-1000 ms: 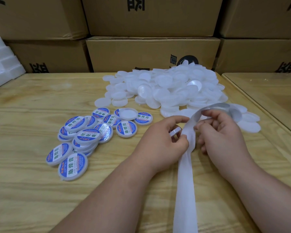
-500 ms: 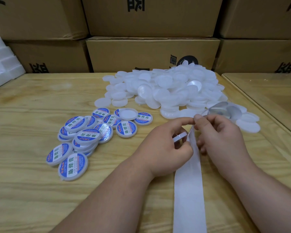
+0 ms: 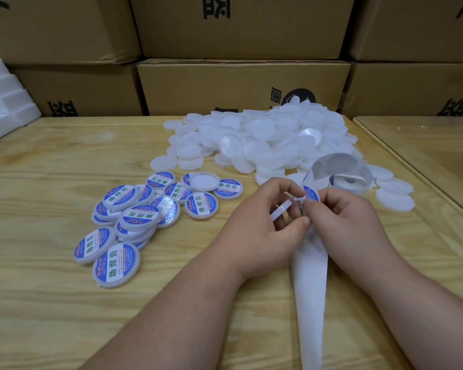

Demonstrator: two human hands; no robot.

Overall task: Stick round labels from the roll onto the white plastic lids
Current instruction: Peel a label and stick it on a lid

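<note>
A blank lid [image 3: 280,210] is pinched on edge by the left hand [image 3: 262,222], presented to a label [image 3: 311,194] pinched by the right hand [image 3: 350,222] off the strip [image 3: 309,276]; the roll [image 3: 342,177] lies just behind.

White lids [image 3: 262,134], blue-and-white labels [image 3: 311,194] with seemingly green lettering, brown boxes [image 3: 241,25].

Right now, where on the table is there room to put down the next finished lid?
Bare wood lies left of the labelled lids, up to the white foam blocks, and along the near edge under the left forearm. It is crowded at the back right, where the plain lid pile and label roll sit, and around both hands, left hand and right hand.
</note>
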